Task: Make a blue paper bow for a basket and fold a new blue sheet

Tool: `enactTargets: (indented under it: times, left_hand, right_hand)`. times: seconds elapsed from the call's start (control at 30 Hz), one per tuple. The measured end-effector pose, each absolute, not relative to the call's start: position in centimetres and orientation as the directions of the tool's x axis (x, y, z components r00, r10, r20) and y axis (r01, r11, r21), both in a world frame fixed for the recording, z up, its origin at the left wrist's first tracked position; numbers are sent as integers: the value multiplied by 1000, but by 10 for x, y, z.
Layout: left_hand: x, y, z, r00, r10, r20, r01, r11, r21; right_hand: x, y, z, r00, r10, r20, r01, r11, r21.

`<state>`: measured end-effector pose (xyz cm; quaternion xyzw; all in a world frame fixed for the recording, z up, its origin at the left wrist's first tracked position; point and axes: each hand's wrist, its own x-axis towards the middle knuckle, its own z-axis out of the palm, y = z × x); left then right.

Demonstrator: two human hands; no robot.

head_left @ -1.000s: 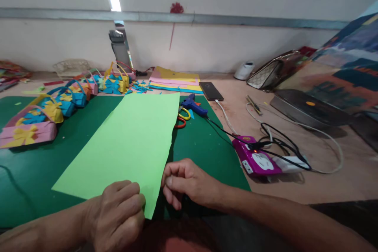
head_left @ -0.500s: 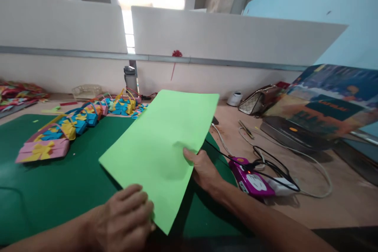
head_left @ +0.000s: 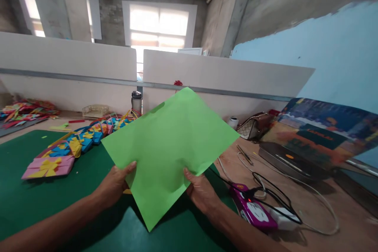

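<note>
A sheet of light green paper [head_left: 165,141] is held up above the dark green mat [head_left: 91,228], one corner pointing down toward me. My left hand [head_left: 116,183] pinches its lower left edge, thumb on top and fingers underneath. On the lower right edge, my right hand [head_left: 201,189] grips the same sheet, its thumb pressed on the upper face. A bit of something yellow-orange shows under the sheet near my left fingers; I cannot make out what it is.
Small folded-paper baskets [head_left: 50,166] in pink, blue and yellow stand in a row at left. Behind them lie colourful paper strips [head_left: 26,110] and a bottle [head_left: 136,101]. At right are a purple power strip [head_left: 254,208], tangled cables, a handbag [head_left: 254,126] and a dark case [head_left: 291,161].
The green sheet has turned so one corner points toward me. My left hand, a loose fist at its near edge before, has moved up and now grips the sheet. The view has tilted upward.
</note>
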<state>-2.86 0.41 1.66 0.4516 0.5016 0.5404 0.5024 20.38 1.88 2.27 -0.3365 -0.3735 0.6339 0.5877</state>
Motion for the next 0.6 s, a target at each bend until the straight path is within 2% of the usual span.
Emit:
enactTargets:
  times: [0.17,0.4,0.5,0.6]
  left_hand:
    - [-36,22,31,-223,971,87,-22,-94,995]
    - [-58,48,21,-265,938,224,199,-175,964]
    - [-74,51,29,-334,912,239,344,-118,932]
    - [-100,49,48,-423,877,227,512,24,859]
  right_hand:
    - [217,24,28,-23,1000,-7,-408,-16,-913]
    - [254,26,56,63,998,32,-177,43,-983]
    - [261,28,76,-16,1000,17,5,17,-1000]
    - [256,41,105,-155,988,-23,233,14,-972]
